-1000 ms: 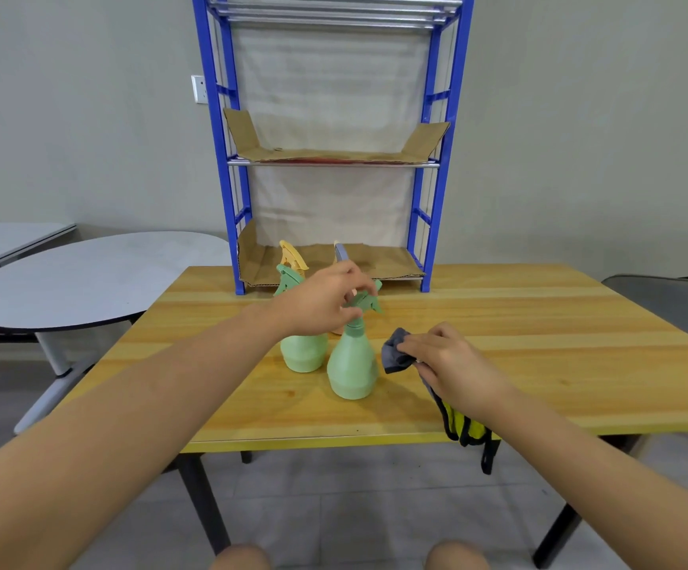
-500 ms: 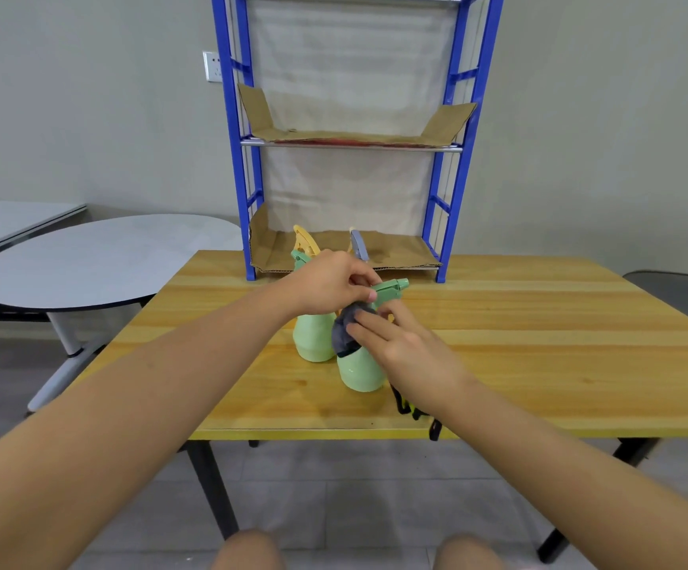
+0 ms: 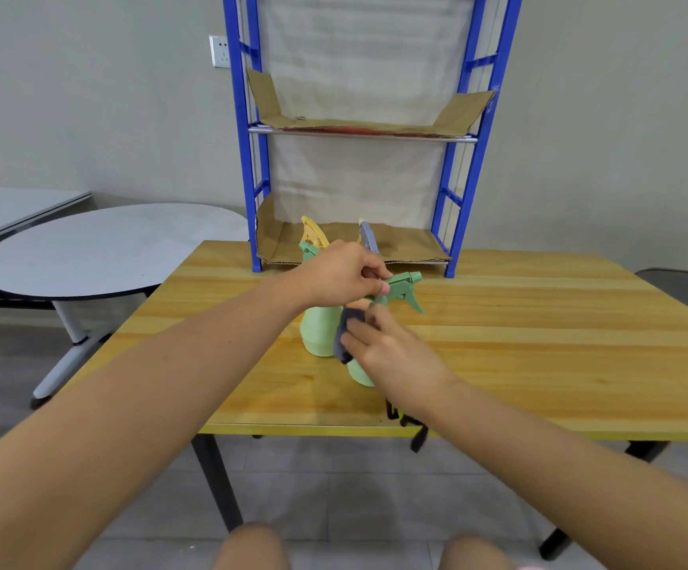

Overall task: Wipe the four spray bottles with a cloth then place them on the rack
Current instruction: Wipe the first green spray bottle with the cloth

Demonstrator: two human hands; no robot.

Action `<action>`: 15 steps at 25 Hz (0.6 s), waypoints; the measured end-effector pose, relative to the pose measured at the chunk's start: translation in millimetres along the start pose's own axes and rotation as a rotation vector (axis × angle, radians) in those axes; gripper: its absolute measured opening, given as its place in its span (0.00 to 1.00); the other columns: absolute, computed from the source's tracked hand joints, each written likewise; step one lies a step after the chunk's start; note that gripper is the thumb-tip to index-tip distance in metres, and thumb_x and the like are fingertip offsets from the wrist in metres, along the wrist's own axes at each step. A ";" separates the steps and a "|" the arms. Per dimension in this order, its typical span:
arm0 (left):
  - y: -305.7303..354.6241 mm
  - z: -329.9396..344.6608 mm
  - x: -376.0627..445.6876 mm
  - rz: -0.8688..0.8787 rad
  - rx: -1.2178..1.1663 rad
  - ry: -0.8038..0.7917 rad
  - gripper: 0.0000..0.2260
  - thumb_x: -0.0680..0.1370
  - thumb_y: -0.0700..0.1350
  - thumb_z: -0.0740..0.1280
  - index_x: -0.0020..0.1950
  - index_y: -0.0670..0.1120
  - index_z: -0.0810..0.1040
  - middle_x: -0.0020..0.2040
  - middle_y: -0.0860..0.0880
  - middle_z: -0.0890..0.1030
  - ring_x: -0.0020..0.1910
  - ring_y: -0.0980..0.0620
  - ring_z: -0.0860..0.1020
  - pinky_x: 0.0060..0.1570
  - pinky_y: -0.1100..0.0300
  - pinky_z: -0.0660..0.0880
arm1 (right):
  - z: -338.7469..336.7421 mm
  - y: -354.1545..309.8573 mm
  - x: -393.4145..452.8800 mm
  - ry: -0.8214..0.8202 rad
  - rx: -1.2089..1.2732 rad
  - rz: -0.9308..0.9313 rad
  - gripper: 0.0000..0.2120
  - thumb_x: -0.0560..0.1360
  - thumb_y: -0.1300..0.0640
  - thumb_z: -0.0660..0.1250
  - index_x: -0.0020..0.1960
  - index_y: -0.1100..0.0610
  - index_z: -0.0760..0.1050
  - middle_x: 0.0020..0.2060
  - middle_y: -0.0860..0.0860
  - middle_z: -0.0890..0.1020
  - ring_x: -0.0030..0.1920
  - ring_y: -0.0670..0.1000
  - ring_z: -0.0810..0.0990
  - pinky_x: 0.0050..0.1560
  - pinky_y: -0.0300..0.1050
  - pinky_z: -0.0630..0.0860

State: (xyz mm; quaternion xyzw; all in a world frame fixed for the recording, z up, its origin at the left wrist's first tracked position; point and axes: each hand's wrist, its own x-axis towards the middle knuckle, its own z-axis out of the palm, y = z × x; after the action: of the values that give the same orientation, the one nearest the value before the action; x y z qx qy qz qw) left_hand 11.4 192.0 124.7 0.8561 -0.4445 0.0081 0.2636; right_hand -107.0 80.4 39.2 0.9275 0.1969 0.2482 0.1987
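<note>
On the wooden table stands a green spray bottle, its body mostly hidden behind my right hand. My left hand grips this bottle's spray head from above. My right hand holds a dark grey cloth against the bottle's side. A second green bottle stands just to the left, touching or nearly touching the first. Behind them show the yellow head and the blue-grey head of two more bottles. The blue rack stands at the table's back edge.
Cardboard sheets line the rack's two visible shelves. A black and yellow strap hangs over the table's front edge under my right arm. A round grey table stands to the left, a grey chair at the far right.
My right hand brought the cloth from the table top onto the front green bottle's side. My left hand kept its grip on the spray head. The view has tilted downward.
</note>
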 end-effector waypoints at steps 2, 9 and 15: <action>0.5 -0.6 0.3 -0.001 -0.011 -0.015 0.12 0.79 0.47 0.73 0.62 0.47 0.85 0.52 0.51 0.87 0.51 0.58 0.83 0.55 0.61 0.78 | 13.7 -29.4 -13.3 -0.148 -0.007 -0.134 0.08 0.71 0.68 0.62 0.49 0.63 0.76 0.42 0.57 0.77 0.47 0.59 0.72 0.51 0.52 0.72; 0.1 0.1 0.8 0.010 0.006 -0.009 0.12 0.79 0.47 0.72 0.61 0.47 0.85 0.52 0.52 0.87 0.50 0.58 0.83 0.56 0.61 0.78 | 0.3 -8.6 -3.8 0.075 0.049 -0.016 0.12 0.71 0.68 0.59 0.51 0.61 0.76 0.45 0.55 0.77 0.45 0.56 0.73 0.52 0.47 0.68; -1.9 2.4 -0.5 0.011 -0.003 -0.001 0.11 0.79 0.47 0.73 0.61 0.47 0.85 0.52 0.53 0.86 0.48 0.61 0.81 0.48 0.69 0.73 | 23.6 -29.3 -26.3 0.138 0.048 0.073 0.15 0.74 0.65 0.57 0.56 0.59 0.76 0.59 0.55 0.77 0.53 0.59 0.73 0.52 0.52 0.72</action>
State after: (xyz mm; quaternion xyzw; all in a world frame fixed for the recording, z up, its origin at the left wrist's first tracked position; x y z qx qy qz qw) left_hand 12.0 192.2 121.7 0.8532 -0.4493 0.0083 0.2647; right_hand -123.1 86.5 -3.3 0.9192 0.1822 0.3137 0.1532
